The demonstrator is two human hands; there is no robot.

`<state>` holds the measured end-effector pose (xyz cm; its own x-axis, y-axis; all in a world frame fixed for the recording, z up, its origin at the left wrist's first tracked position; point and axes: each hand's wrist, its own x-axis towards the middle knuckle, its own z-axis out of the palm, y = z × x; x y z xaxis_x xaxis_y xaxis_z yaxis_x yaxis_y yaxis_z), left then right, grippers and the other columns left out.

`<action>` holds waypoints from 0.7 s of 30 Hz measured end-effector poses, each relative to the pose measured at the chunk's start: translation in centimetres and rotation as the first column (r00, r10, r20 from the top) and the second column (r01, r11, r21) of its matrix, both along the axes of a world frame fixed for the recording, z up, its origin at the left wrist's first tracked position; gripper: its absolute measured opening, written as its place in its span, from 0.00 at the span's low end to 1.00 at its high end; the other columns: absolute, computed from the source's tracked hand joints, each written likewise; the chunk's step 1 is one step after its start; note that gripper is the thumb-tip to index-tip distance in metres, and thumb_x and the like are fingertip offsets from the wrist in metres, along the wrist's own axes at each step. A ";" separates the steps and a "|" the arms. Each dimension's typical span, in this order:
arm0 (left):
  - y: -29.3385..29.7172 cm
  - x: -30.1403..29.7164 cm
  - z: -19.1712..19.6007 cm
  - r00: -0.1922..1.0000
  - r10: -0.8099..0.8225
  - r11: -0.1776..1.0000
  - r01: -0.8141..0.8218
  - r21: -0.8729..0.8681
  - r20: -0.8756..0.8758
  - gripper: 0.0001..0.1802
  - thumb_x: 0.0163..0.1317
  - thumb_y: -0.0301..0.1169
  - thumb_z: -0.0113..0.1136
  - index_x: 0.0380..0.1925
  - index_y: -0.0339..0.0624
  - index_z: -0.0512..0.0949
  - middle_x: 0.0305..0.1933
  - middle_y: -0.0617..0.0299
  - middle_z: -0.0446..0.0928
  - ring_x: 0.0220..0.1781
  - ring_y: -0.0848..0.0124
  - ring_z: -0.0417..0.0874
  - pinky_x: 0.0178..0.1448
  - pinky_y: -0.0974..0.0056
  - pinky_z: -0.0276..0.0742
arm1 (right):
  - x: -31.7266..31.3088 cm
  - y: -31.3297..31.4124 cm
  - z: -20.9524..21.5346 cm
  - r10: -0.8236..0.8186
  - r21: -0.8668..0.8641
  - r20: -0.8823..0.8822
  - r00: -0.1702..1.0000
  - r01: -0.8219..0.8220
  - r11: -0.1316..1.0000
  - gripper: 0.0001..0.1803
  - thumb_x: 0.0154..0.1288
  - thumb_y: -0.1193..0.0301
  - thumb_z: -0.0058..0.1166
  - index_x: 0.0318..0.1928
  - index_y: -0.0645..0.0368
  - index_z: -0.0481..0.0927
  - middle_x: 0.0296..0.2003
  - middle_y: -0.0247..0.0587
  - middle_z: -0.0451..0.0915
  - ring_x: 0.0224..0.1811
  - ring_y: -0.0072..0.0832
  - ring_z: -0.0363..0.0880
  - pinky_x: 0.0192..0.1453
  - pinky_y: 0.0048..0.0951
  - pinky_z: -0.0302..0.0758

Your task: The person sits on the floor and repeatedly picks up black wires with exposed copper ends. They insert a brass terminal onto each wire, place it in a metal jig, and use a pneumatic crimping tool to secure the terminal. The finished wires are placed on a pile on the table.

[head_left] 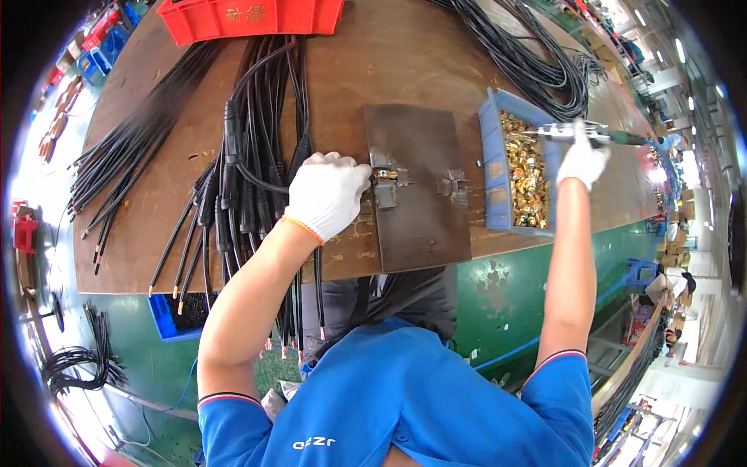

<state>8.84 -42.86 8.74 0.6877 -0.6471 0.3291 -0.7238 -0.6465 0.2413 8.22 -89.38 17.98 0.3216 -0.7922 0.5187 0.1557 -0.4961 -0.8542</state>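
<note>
My left hand (328, 193), in a white glove, is closed around a black cable (264, 184) at the left edge of a dark flat board (420, 229). By its fingertips a small brass fitting (384, 175) sits in a taped holder on the board. A second taped patch (454, 187) lies further right on it. Over the blue bin (496, 179) my right hand (583, 162), also gloved, grips a silver power screwdriver (554, 131) lying sideways, its thin tip toward the left. Heaped in the bin are small brass fittings (526, 187).
Black cables with moulded joints (232, 156) hang over the table's front edge. Another cable bundle (132, 156) lies at the left, and coiled cables (537, 62) at the back right. A red crate (253, 19) stands at the back; a blue box (180, 331) sits below the table edge.
</note>
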 end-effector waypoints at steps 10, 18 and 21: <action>0.0 -0.1 0.2 0.996 0.000 1.000 -0.002 0.021 0.092 0.05 0.63 0.34 0.68 0.38 0.50 0.87 0.30 0.60 0.82 0.39 0.57 0.85 0.47 0.52 0.80 | -3.4 9.0 10.0 0.200 0.416 0.635 0.746 -0.549 0.725 0.10 0.69 0.68 0.53 0.43 0.61 0.79 0.32 0.46 0.79 0.33 0.38 0.79 0.50 0.49 0.83; 0.2 -0.1 0.3 0.997 0.011 1.000 -0.011 0.005 0.070 0.08 0.62 0.34 0.70 0.41 0.48 0.87 0.30 0.60 0.82 0.40 0.57 0.85 0.48 0.51 0.79 | -1.2 20.0 4.9 0.774 0.366 0.466 0.428 -0.890 0.273 0.12 0.73 0.73 0.59 0.55 0.54 0.80 0.44 0.40 0.82 0.41 0.32 0.80 0.53 0.47 0.80; -0.1 -0.2 0.6 0.999 0.007 1.000 -0.007 -0.004 0.052 0.08 0.62 0.34 0.70 0.40 0.48 0.87 0.30 0.60 0.82 0.41 0.57 0.85 0.48 0.51 0.79 | 0.6 21.5 1.0 0.877 0.256 0.444 0.183 -0.964 0.072 0.14 0.73 0.75 0.59 0.57 0.50 0.80 0.44 0.41 0.82 0.39 0.30 0.80 0.46 0.42 0.77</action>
